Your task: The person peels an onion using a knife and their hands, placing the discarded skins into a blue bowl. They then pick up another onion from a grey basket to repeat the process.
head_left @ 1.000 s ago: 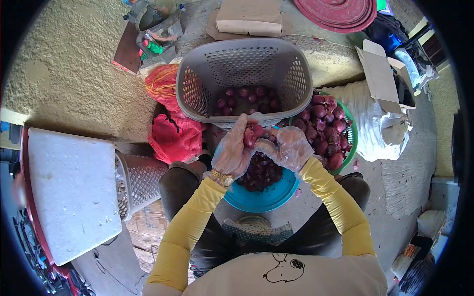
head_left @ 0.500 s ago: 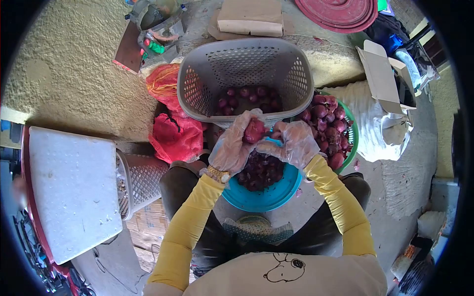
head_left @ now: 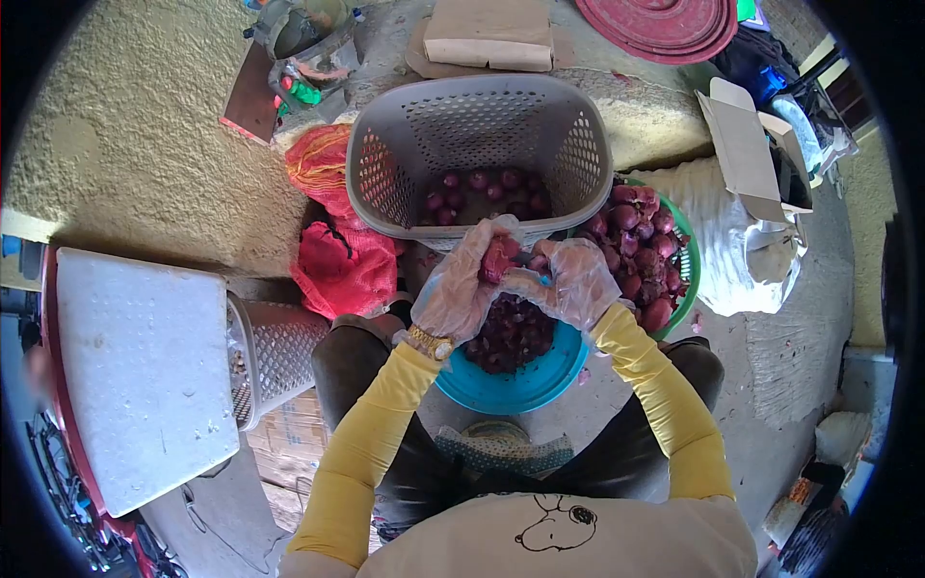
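My left hand (head_left: 461, 284), in a clear plastic glove with a gold watch at the wrist, is closed around a red onion (head_left: 499, 258). Close against it, my right hand (head_left: 575, 281), also gloved, grips what looks like a small knife (head_left: 545, 280); only a bit of blue and a short grey edge near the onion show. Below both hands stands a blue basin (head_left: 511, 393) with dark onion skins (head_left: 511, 337) in it. A grey perforated basket (head_left: 482, 111) just beyond the hands has several onions (head_left: 479, 180) at its bottom.
A green basket (head_left: 691, 265) heaped with red onions is at the right, beside a white sack (head_left: 747, 260). Red mesh bags (head_left: 342, 265) lie at the left. Farther left are a white foam lid (head_left: 145, 376) and another perforated basket (head_left: 284, 352). A cardboard box (head_left: 488, 37) sits on the ledge.
The onion has turned and tilted slightly in my left hand. My right hand has shifted a little left, and less blue shows between its fingers.
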`<state>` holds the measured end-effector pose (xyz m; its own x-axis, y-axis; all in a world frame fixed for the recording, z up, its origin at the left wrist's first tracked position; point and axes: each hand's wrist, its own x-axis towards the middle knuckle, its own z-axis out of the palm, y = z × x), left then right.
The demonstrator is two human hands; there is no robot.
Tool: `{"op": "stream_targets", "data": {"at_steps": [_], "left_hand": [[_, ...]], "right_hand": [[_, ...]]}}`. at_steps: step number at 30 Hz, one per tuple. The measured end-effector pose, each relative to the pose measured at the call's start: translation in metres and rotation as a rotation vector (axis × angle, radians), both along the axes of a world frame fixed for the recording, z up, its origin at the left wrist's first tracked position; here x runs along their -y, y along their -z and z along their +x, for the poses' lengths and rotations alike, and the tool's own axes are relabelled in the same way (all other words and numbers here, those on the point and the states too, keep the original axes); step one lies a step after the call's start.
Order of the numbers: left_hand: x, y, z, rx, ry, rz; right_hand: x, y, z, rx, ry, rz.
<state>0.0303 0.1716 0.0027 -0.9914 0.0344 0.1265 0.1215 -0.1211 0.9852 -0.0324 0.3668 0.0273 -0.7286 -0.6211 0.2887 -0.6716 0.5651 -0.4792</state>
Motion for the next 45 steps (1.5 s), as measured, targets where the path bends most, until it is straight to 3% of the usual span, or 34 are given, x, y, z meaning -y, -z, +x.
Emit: {"op": "stream_targets", "data": {"at_steps": [2, 3, 5, 12, 16, 21, 31, 33, 36, 42, 44, 45], "left_hand": [[-0.002, -0.010, 0.000, 0.339, -0.008, 0.479], [-0.003, -0.013, 0.000, 0.338, -0.007, 0.480], [-0.006, -0.017, -0.001, 0.457, 0.002, 0.721], [-0.004, -0.015, 0.001, 0.455, 0.063, 0.725], [-0.005, -0.014, 0.001, 0.453, 0.020, 0.678], [-0.003, -0.014, 0.001, 0.493, 0.034, 0.681], [0.000, -0.011, -0.001, 0.455, -0.015, 0.727], [0.001, -0.015, -0.003, 0.467, -0.042, 0.740], [0.007, -0.018, -0.006, 0.480, -0.068, 0.810], [0.007, -0.020, -0.008, 0.512, -0.040, 0.855], [0.004, -0.005, -0.007, 0.425, -0.033, 0.563], [0.004, -0.005, -0.006, 0.425, -0.033, 0.562]], "right_hand": [[0.000, 0.002, -0.001, 0.009, -0.010, -0.009], [0.000, 0.003, -0.001, 0.018, -0.020, -0.019], [0.000, 0.000, -0.001, 0.047, -0.027, -0.046], [-0.002, -0.014, -0.002, 0.288, -0.069, -0.122], [-0.002, -0.011, -0.002, 0.291, -0.087, -0.137], [-0.005, -0.011, -0.004, 0.401, -0.110, -0.013], [-0.001, -0.007, 0.001, 0.235, -0.243, -0.051], [0.000, -0.008, 0.005, 0.177, -0.279, 0.198], [0.002, -0.008, 0.004, 0.178, -0.277, 0.336], [0.003, -0.024, 0.005, 0.185, -0.140, 0.098], [0.000, -0.016, 0.003, 0.189, -0.096, 0.119], [-0.001, -0.011, 0.002, 0.193, -0.054, 0.141]]}}
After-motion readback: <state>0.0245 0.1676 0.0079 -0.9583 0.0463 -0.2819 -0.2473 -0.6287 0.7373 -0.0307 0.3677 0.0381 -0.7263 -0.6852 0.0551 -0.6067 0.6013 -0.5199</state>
